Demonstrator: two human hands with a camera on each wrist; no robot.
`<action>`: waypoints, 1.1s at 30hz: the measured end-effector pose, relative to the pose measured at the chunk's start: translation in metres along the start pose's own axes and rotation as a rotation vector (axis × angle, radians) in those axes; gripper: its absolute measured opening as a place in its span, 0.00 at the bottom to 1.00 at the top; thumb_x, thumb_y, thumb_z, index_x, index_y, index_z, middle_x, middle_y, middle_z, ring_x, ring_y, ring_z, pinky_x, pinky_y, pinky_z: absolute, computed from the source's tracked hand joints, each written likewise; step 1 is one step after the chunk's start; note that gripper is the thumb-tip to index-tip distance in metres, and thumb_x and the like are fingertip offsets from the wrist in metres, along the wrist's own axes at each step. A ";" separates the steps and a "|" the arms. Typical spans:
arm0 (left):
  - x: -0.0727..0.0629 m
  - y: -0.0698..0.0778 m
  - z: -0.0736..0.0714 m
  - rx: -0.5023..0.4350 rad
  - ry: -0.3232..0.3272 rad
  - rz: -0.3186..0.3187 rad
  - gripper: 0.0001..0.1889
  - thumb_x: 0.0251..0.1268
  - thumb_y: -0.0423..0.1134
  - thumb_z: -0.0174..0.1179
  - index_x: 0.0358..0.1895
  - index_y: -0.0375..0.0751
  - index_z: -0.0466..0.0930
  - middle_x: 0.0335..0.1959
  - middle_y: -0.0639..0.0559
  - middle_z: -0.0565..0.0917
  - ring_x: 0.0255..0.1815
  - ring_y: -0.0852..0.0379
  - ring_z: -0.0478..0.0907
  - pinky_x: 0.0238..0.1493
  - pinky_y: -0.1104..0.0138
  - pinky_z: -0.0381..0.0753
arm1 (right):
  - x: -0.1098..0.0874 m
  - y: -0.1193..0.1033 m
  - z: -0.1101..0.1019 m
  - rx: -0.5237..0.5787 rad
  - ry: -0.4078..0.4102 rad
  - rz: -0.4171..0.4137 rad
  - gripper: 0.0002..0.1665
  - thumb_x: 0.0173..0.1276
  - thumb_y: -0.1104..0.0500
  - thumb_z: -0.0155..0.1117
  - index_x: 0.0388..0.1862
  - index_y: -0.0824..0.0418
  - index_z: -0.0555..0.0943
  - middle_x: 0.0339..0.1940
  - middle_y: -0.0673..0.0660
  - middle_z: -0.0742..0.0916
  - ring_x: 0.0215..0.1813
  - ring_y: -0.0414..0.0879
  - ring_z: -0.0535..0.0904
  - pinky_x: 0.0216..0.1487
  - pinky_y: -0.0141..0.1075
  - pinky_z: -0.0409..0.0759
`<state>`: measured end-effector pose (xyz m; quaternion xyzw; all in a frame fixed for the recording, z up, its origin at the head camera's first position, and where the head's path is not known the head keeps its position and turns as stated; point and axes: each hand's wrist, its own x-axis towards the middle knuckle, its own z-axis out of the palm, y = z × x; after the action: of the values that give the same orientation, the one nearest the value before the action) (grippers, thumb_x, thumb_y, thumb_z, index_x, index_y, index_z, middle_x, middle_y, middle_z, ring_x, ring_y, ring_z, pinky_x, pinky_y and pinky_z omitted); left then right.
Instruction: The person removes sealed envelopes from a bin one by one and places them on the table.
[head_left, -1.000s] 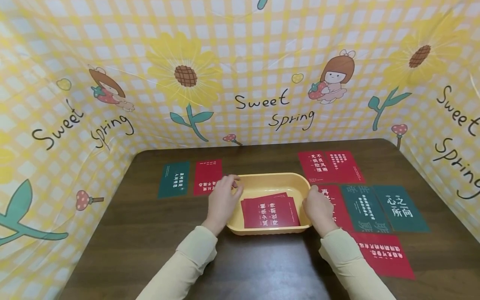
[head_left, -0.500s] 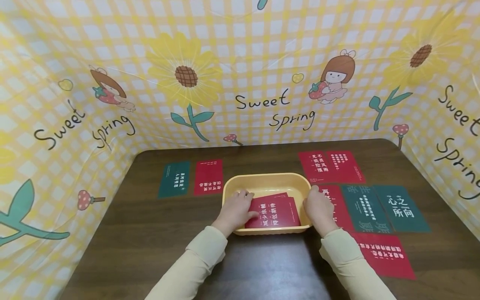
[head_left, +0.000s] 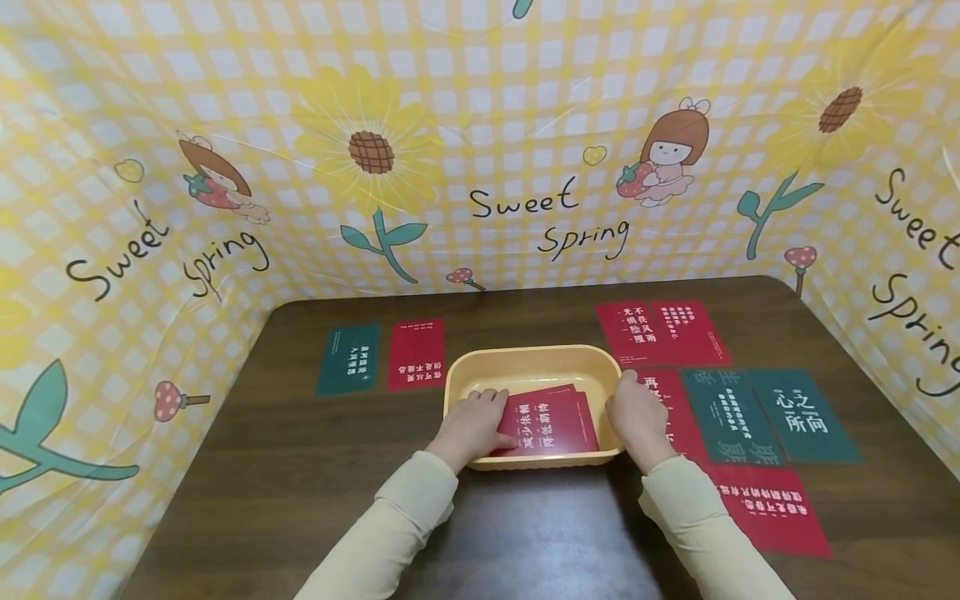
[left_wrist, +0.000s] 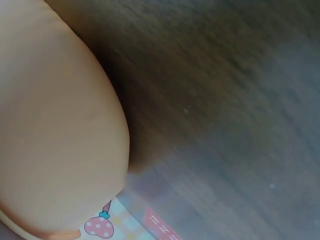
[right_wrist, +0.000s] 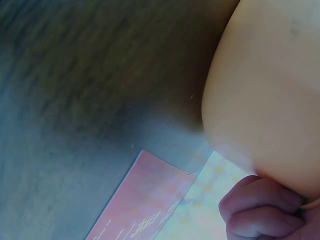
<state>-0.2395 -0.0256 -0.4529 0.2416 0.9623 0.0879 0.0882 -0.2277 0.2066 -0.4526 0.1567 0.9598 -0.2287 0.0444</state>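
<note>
A yellow plastic tray (head_left: 555, 357) stands on the brown table, with a loose stack of red printed cards (head_left: 551, 423) lying inside it. My left hand (head_left: 468, 425) reaches over the tray's left side and holds the left end of the stack, thumb near its lower edge; the fingertips are partly hidden. At the tray's right end, my right hand (head_left: 637, 417) grips the rim. The right wrist view shows its curled fingers (right_wrist: 260, 205) against the tray wall (right_wrist: 265, 100). In the left wrist view the tray wall (left_wrist: 60, 115) hides the left hand's fingers.
Left of the tray lie a green card (head_left: 347, 360) and a red card (head_left: 416, 354). Several red and green cards lie to the right, including a green card (head_left: 806, 417) and a red card (head_left: 780, 512). A checked yellow cloth (head_left: 510, 108) surrounds the table (head_left: 300, 500).
My left hand has left the tray's left rim and moved inside, onto the left end of the red cards. The right hand and the tray have stayed put.
</note>
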 end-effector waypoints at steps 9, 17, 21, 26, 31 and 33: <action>0.001 -0.001 0.000 -0.066 0.060 0.003 0.38 0.52 0.48 0.73 0.65 0.34 0.70 0.59 0.39 0.74 0.59 0.43 0.70 0.60 0.54 0.71 | -0.002 -0.001 -0.002 0.014 0.001 0.000 0.18 0.65 0.66 0.57 0.48 0.76 0.65 0.34 0.72 0.80 0.38 0.64 0.80 0.45 0.60 0.78; 0.001 -0.001 0.000 -0.198 0.079 -0.039 0.41 0.49 0.44 0.76 0.67 0.34 0.68 0.61 0.38 0.70 0.61 0.43 0.67 0.60 0.54 0.72 | -0.004 -0.002 -0.003 0.004 0.016 -0.014 0.17 0.65 0.66 0.56 0.46 0.76 0.65 0.33 0.73 0.80 0.40 0.67 0.80 0.43 0.60 0.78; 0.001 -0.001 0.000 -0.200 0.079 -0.040 0.41 0.50 0.44 0.76 0.67 0.33 0.68 0.61 0.39 0.69 0.61 0.43 0.67 0.60 0.55 0.72 | -0.003 -0.002 -0.003 0.001 0.007 -0.008 0.16 0.65 0.66 0.56 0.46 0.76 0.65 0.33 0.73 0.80 0.39 0.67 0.80 0.43 0.60 0.77; 0.001 -0.001 0.000 -0.192 0.087 -0.031 0.40 0.50 0.44 0.76 0.67 0.35 0.69 0.60 0.39 0.70 0.60 0.44 0.68 0.58 0.55 0.73 | -0.002 -0.001 -0.002 0.006 0.006 -0.008 0.17 0.65 0.66 0.57 0.46 0.76 0.65 0.33 0.72 0.80 0.38 0.66 0.80 0.44 0.60 0.77; 0.001 -0.001 0.000 -0.187 0.094 -0.025 0.40 0.49 0.45 0.76 0.66 0.35 0.69 0.59 0.39 0.70 0.59 0.45 0.69 0.58 0.55 0.74 | -0.002 0.000 -0.001 0.006 0.014 -0.015 0.16 0.65 0.66 0.57 0.45 0.76 0.65 0.33 0.72 0.80 0.38 0.66 0.80 0.43 0.60 0.78; 0.001 -0.001 0.000 -0.180 0.096 -0.024 0.40 0.49 0.45 0.76 0.66 0.35 0.70 0.58 0.40 0.71 0.58 0.45 0.70 0.58 0.56 0.74 | -0.002 0.000 -0.001 0.005 0.015 -0.016 0.16 0.65 0.66 0.57 0.45 0.76 0.65 0.33 0.72 0.80 0.38 0.66 0.80 0.43 0.60 0.78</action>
<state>-0.2409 -0.0263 -0.4536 0.2165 0.9565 0.1846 0.0646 -0.2255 0.2063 -0.4509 0.1506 0.9608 -0.2302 0.0351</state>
